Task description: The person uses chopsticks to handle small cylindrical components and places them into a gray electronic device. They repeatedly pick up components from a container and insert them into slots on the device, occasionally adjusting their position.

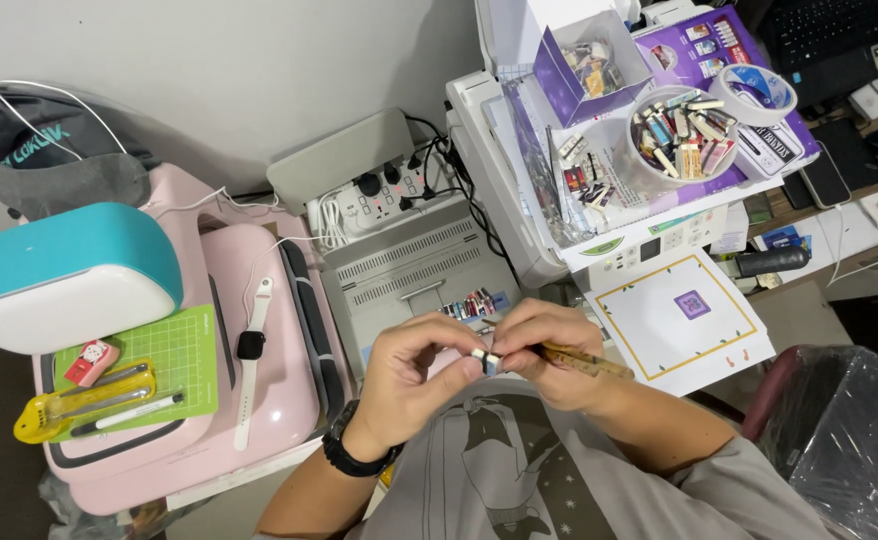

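My left hand (414,375) and my right hand (549,350) meet in front of my chest, fingertips pinched together on a tiny white and dark block (487,358). My right hand also grips a thin wooden ruler-like stick (584,362) that points to the right. A black band sits on my left wrist (354,455). Just beyond my fingers a row of tiny coloured book-like pieces (471,303) lies on a grey machine (414,265).
A pink machine (259,350) at left carries a white smartwatch (251,350), a green cutting mat (154,365), a yellow cutter (79,400) and a teal-topped device (64,275). At right are a round tub of tiny pieces (679,135), a tape roll (754,92), a printed sheet (684,315) and a plastic-covered chair (849,440).
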